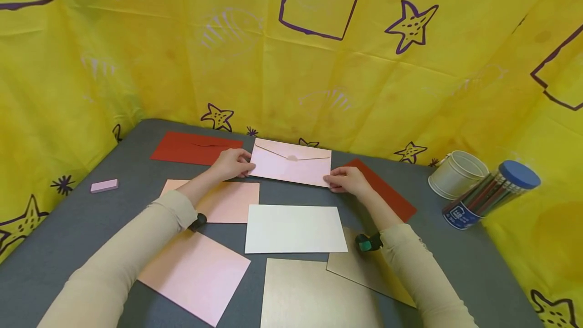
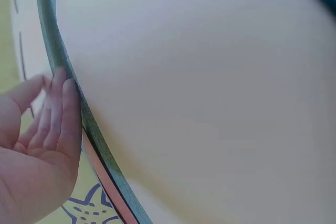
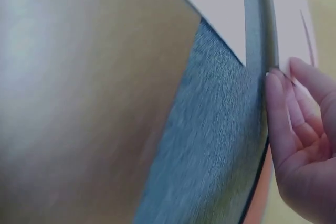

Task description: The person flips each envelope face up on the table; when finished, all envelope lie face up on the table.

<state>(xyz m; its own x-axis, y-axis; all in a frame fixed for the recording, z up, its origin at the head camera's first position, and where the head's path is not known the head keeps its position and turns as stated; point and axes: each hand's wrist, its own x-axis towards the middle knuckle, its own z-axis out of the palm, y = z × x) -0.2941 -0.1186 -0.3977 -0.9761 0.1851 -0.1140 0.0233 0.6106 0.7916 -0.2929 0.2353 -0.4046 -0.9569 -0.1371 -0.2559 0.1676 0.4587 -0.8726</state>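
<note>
From my station, head feed: pale pink rectangular paper envelope [image 1: 291, 165] at far middle of the dark grey surface [image 1: 105, 229], flap side toward me, pointed flap lying down. Both hands hold it: left hand [image 1: 231, 164] pinches its left edge low down, right hand [image 1: 349, 180] pinches its lower right corner, thumbs on the flap side. Whether the lower edge touches the surface, I cannot tell. Flat red paper rectangle [image 1: 193, 148] just left of the left hand; second red paper piece [image 1: 384, 191] just right, partly behind the right arm. Nearer, I log a plain white rectangular sheet [image 1: 296, 229] at centre, its left end overlapping a peach paper rectangle [image 1: 234, 201], its near right corner over a dull gold sheet [image 1: 350, 264]. Far right: white round pail [image 1: 457, 173] beside a clear pencil tube with blue lid [image 1: 489, 196].
</note>
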